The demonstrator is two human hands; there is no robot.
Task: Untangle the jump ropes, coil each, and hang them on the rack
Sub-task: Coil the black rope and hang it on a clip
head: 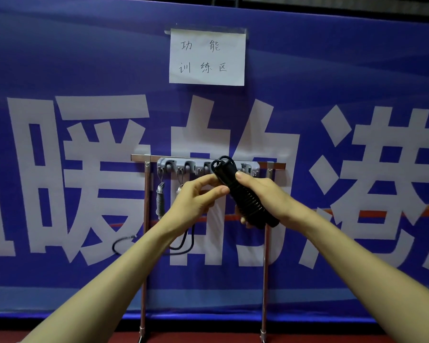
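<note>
As the right hand [265,194] clasped the coiled jump rope [244,198], likely light and springy, by its handles, the left hand [198,198] pinched its cord.

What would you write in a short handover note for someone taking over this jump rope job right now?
Right hand: grips the black jump rope, whose cord is wound round its handles.
Left hand: pinches the same bundle near its top loop.
Position: the bundle is held up in front of the grey hook strip on the rack, not yet hung.
Done: a grey jump rope hangs from the leftmost hook. Something also hangs from the second hook, mostly hidden by the left hand.
Left: probably slip the black rope's loop over a free hook.
</note>
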